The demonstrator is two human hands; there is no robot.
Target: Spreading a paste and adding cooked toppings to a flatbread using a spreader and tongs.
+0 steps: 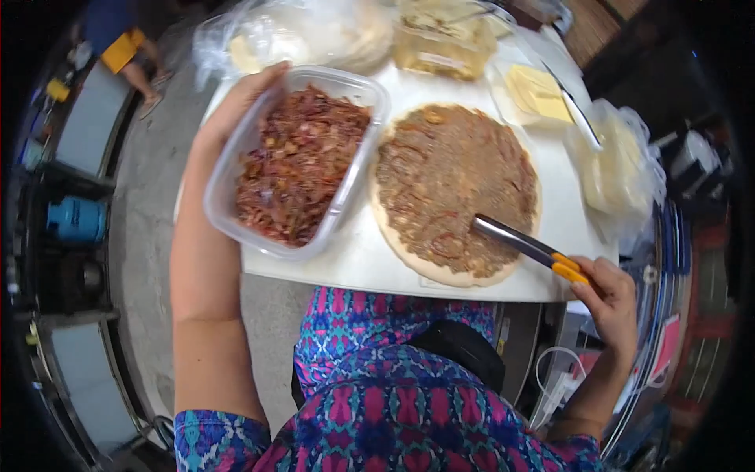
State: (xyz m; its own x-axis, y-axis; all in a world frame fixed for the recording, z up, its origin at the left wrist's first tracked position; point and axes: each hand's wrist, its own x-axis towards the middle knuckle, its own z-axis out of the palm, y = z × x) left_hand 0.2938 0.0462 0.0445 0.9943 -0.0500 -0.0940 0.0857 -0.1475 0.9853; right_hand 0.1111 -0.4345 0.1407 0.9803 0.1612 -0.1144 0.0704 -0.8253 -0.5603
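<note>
My left hand (250, 94) grips the upper left rim of a clear plastic container (339, 215), tilted beside the dough. Shredded reddish-brown filling (301, 165) lies inside it. On the white table (283, 265), a round flat dough base (401, 251) carries a brown spread (457, 171) with reddish strips, leaving a pale rim. My right hand (607, 295) holds metal tongs with orange-yellow grips (525, 245); their tips touch the spread near its lower right part.
Behind stand a plastic bag of pale dough (330, 35) and a tub with yellowish contents (445, 50). Sliced cheese (537, 91), a knife (575, 112) and a bagged pale block (616, 171) sit at the right. Another person's legs (141, 76) show at upper left, near a blue gas cylinder (76, 218).
</note>
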